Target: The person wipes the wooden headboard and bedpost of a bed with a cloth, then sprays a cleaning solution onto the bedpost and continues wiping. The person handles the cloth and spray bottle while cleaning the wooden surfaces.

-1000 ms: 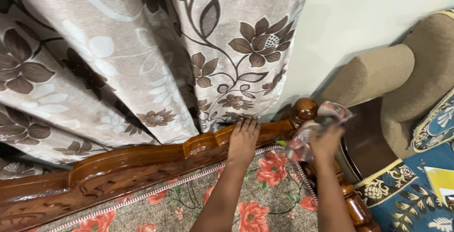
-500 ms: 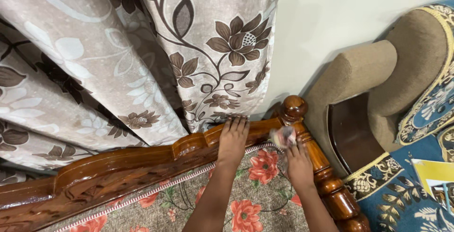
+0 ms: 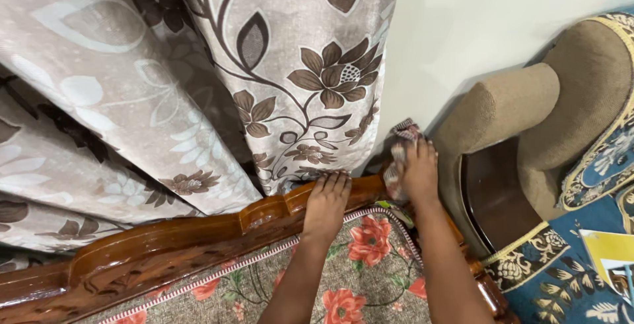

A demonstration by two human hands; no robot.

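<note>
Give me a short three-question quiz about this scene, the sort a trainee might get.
1. True or false: the left hand lies flat on the wooden rail.
2. What does the right hand press on the corner post: A) a cloth, B) a brush, C) a sponge?
3. Fill in: the curtain behind the rail has a ______ pattern.

Key: 1 true; 2 A; 3 floral, brown flowers and leaves.
</note>
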